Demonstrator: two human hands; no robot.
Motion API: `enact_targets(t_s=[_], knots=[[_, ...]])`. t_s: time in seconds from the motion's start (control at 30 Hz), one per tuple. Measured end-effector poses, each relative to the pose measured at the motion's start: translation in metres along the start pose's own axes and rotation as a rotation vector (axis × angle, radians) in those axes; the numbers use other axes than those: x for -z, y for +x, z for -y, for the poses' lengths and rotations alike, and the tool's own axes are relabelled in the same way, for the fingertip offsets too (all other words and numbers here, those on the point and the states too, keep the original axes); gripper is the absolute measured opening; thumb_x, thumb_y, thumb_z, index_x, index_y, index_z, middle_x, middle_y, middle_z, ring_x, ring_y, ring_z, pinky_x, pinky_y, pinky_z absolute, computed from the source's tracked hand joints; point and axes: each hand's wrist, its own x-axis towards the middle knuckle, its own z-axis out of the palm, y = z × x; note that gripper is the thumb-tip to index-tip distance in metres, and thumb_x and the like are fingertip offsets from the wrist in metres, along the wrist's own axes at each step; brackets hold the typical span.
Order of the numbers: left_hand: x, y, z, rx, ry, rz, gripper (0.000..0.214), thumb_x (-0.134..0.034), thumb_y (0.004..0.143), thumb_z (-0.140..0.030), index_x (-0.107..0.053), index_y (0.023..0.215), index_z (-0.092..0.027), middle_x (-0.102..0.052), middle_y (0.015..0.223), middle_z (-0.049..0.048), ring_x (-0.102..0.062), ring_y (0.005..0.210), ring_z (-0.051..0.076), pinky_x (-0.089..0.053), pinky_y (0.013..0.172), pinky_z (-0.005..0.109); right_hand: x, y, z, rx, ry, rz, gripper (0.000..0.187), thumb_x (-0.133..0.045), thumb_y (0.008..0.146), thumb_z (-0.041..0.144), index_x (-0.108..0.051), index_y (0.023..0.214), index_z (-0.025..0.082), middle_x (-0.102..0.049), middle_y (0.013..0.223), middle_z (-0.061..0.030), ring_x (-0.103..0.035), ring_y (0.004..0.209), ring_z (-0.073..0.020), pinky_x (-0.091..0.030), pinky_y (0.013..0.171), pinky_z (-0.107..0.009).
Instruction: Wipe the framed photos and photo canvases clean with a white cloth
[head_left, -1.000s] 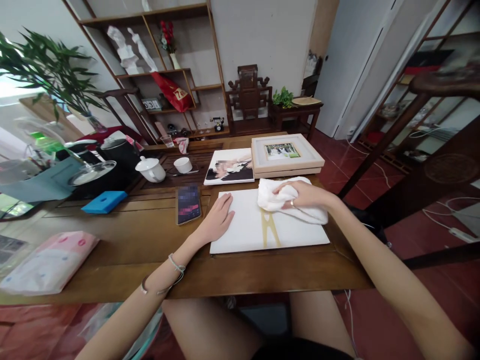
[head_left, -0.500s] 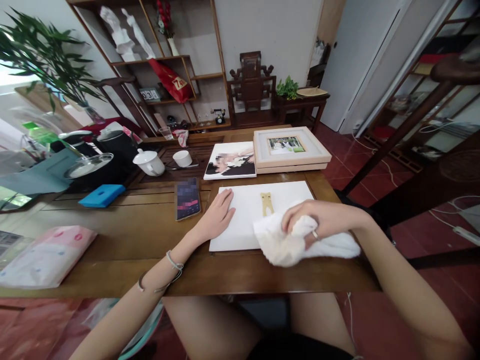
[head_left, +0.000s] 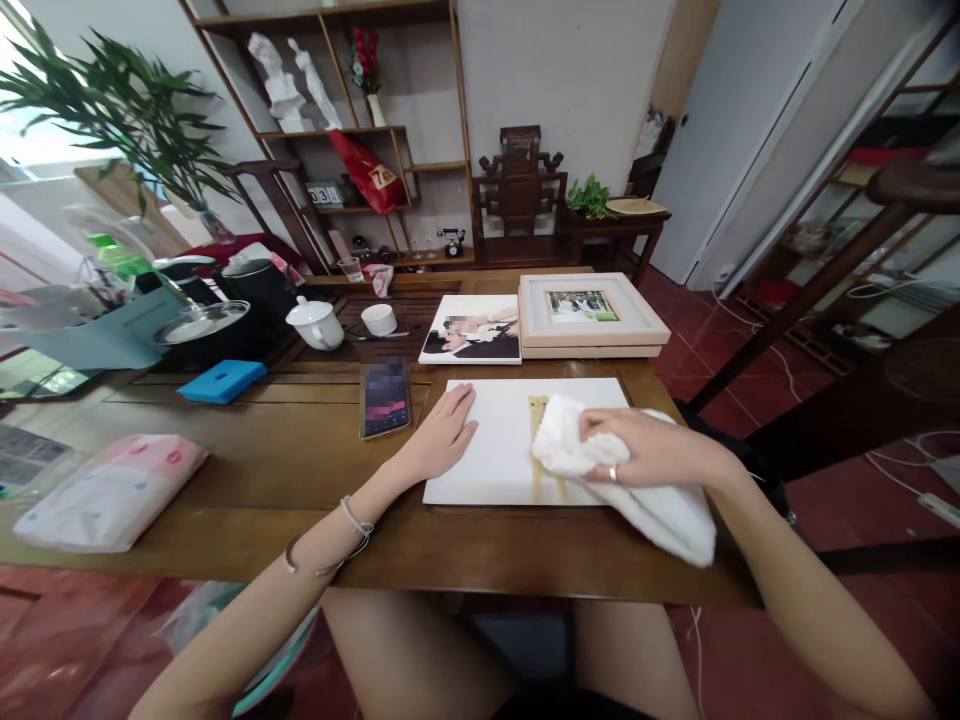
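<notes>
A white flat board (head_left: 499, 445) with a gold strip on it lies on the wooden table (head_left: 300, 470) in front of me. My left hand (head_left: 439, 440) rests flat and open on the board's left edge. My right hand (head_left: 649, 450) is closed on a white cloth (head_left: 660, 505) and presses it on the board's right half, over part of the gold strip. The cloth's tail hangs past the board's near right corner.
A phone (head_left: 385, 399) lies just left of the board. Behind it are a photo print (head_left: 472, 330) and a framed photo (head_left: 589, 312). A teapot (head_left: 316, 324), cup (head_left: 379, 319), blue sponge (head_left: 222, 381), pots and a pink tissue pack (head_left: 112, 492) fill the left side.
My right hand swept the cloth from the board's far right corner down toward its near edge, then back up onto the board's middle right. The left hand stayed put.
</notes>
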Motion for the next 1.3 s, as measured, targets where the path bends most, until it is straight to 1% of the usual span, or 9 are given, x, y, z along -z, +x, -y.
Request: enact_targets(t_s=[0.1, 0.27, 0.37, 0.5, 0.67, 0.77, 1.07, 1.17, 1.3], knots=[[-0.001, 0.0, 0.001, -0.004, -0.01, -0.013, 0.053, -0.033, 0.098, -0.036, -0.038, 0.144, -0.008, -0.035, 0.151, 0.021, -0.031, 0.143, 0.031, -0.026, 0.119, 0.051, -0.002, -0.005, 0.008, 0.023, 0.054, 0.068, 0.028, -0.067, 0.078, 0.044, -0.061, 0.095, 0.023, -0.066, 0.102, -0.0065, -0.062, 0.091, -0.0271, -0.048, 0.08, -0.036], [-0.001, 0.0, 0.002, -0.006, -0.014, -0.021, 0.053, -0.035, 0.098, -0.037, -0.038, 0.143, -0.01, -0.036, 0.151, 0.0196, -0.031, 0.143, 0.031, -0.025, 0.119, 0.051, -0.015, 0.02, -0.025, -0.04, -0.164, -0.265, 0.025, -0.055, 0.087, 0.041, -0.064, 0.096, 0.019, -0.058, 0.118, -0.0155, -0.053, 0.112, -0.0354, -0.041, 0.098, -0.051], [0.0, 0.0, 0.002, -0.004, -0.009, -0.007, 0.054, -0.034, 0.098, -0.037, -0.037, 0.143, -0.01, -0.035, 0.152, 0.0199, -0.03, 0.143, 0.031, -0.025, 0.119, 0.051, -0.019, 0.033, -0.047, -0.124, -0.228, -0.383, 0.028, -0.055, 0.086, 0.038, -0.064, 0.102, 0.017, -0.048, 0.138, -0.0173, -0.038, 0.132, -0.0397, -0.026, 0.11, -0.061], [0.0, 0.001, 0.002, 0.002, 0.004, 0.014, 0.055, -0.033, 0.097, -0.036, -0.037, 0.143, -0.005, -0.034, 0.152, 0.0228, -0.03, 0.143, 0.032, -0.024, 0.119, 0.051, -0.012, 0.03, -0.047, -0.042, -0.071, -0.201, 0.034, -0.059, 0.082, 0.036, -0.064, 0.111, 0.02, -0.047, 0.146, -0.0124, -0.026, 0.143, -0.0362, -0.009, 0.117, -0.062], [0.0, 0.002, 0.002, 0.005, 0.007, 0.015, 0.055, -0.033, 0.097, -0.035, -0.038, 0.142, -0.003, -0.033, 0.152, 0.0236, -0.029, 0.144, 0.032, -0.024, 0.12, 0.05, 0.002, 0.007, -0.013, 0.278, 0.124, 0.129, 0.032, -0.069, 0.078, 0.04, -0.07, 0.105, 0.025, -0.054, 0.142, -0.0028, -0.035, 0.141, -0.0309, -0.017, 0.12, -0.049], [0.0, 0.002, 0.002, 0.004, 0.008, 0.017, 0.056, -0.033, 0.097, -0.035, -0.038, 0.142, -0.002, -0.033, 0.151, 0.0241, -0.029, 0.144, 0.032, -0.023, 0.12, 0.05, 0.003, 0.002, -0.006, 0.289, 0.222, 0.163, 0.044, -0.069, 0.079, 0.043, -0.066, 0.12, 0.027, -0.056, 0.141, -0.0009, -0.038, 0.14, -0.028, -0.024, 0.119, -0.044], [-0.001, 0.002, 0.003, -0.009, 0.005, -0.003, 0.054, -0.034, 0.097, -0.036, -0.039, 0.142, -0.006, -0.035, 0.151, 0.0222, -0.031, 0.143, 0.031, -0.025, 0.119, 0.05, -0.021, 0.035, -0.052, -0.111, -0.13, -0.516, 0.028, -0.059, 0.085, 0.036, -0.068, 0.104, 0.017, -0.057, 0.135, -0.0151, -0.042, 0.134, -0.0381, -0.03, 0.111, -0.059], [-0.003, 0.002, 0.003, -0.011, 0.003, -0.01, 0.054, -0.034, 0.097, -0.035, -0.039, 0.142, -0.006, -0.035, 0.151, 0.0224, -0.031, 0.143, 0.031, -0.025, 0.119, 0.05, -0.026, 0.035, -0.045, -0.052, -0.056, -0.42, 0.038, -0.06, 0.084, 0.03, -0.063, 0.118, 0.015, -0.058, 0.134, -0.0166, -0.047, 0.13, -0.0371, -0.036, 0.109, -0.056], [-0.003, 0.002, 0.003, -0.009, 0.009, -0.005, 0.055, -0.033, 0.097, -0.035, -0.038, 0.142, -0.003, -0.034, 0.151, 0.0235, -0.03, 0.143, 0.032, -0.024, 0.12, 0.05, -0.026, 0.028, -0.014, 0.316, 0.16, -0.16, 0.032, -0.063, 0.083, 0.024, -0.064, 0.115, 0.022, -0.058, 0.138, -0.0088, -0.045, 0.135, -0.0276, -0.032, 0.114, -0.049]])
